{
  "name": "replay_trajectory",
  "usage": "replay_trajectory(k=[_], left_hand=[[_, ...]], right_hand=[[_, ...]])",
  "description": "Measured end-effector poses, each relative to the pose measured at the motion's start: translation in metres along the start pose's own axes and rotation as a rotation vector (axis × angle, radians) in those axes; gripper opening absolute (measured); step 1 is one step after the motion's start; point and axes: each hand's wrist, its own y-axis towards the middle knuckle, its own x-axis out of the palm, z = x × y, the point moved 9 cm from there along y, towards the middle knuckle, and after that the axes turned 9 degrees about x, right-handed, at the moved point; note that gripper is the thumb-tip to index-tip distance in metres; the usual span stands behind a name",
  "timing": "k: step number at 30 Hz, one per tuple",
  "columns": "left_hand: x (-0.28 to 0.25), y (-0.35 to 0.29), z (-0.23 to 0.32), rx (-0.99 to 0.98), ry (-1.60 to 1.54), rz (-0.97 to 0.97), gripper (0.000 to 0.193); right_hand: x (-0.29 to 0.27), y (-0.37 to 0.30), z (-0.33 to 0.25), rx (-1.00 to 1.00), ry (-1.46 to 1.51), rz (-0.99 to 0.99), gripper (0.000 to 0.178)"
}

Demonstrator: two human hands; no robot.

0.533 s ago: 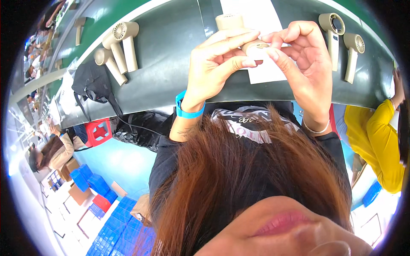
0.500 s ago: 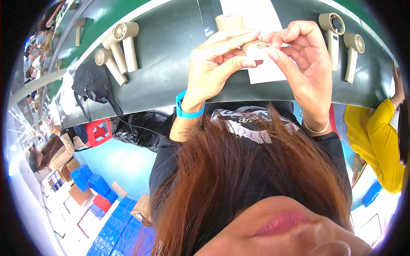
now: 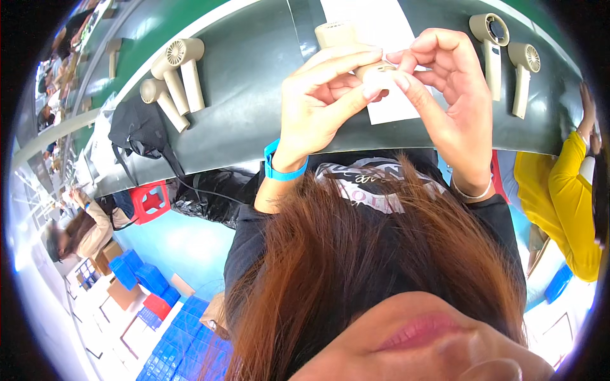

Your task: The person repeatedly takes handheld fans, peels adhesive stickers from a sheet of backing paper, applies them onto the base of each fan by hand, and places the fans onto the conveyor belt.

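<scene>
My left hand (image 3: 321,105) is closed round a beige handheld fan, its thumb and fingers on the rounded handle end (image 3: 375,71). A beige fan head (image 3: 337,34) shows just beyond those fingers; whether it belongs to the same fan is hidden. My right hand (image 3: 454,89) is held close by on the right, thumb and fingertips bent together in a pinch at the handle end. Anything between those fingertips is too small to make out. Beneath both hands lies a white paper sheet (image 3: 397,108) on the dark table (image 3: 254,82).
Several beige handheld fans (image 3: 184,51) lie at the left, and two more, one with an open ring head (image 3: 489,30), at the right. A black bag (image 3: 136,124) sits on the table's left edge. A person in a yellow sleeve (image 3: 569,184) is at the right.
The view has shifted slightly. Both hands keep nearly the same pose at the handle end, with the left thumb a little further over it.
</scene>
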Motion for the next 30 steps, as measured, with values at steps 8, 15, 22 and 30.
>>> replay_trajectory(k=[8, 15, 22, 30], left_hand=[[0.002, 0.001, -0.002, 0.012, 0.015, -0.014, 0.032], [-0.004, -0.003, 0.003, 0.022, 0.037, 0.012, 0.031], [-0.006, 0.003, 0.002, -0.011, 0.032, 0.019, 0.030], [-0.006, 0.006, 0.000, -0.009, 0.009, 0.041, 0.031]], right_hand=[[-0.001, -0.002, -0.006, -0.123, -0.134, 0.054, 0.036], [0.007, -0.003, -0.019, -0.220, -0.346, 0.069, 0.034], [0.005, -0.001, -0.015, -0.250, -0.348, 0.106, 0.036], [0.002, -0.001, -0.011, -0.239, -0.162, 0.130, 0.039]])
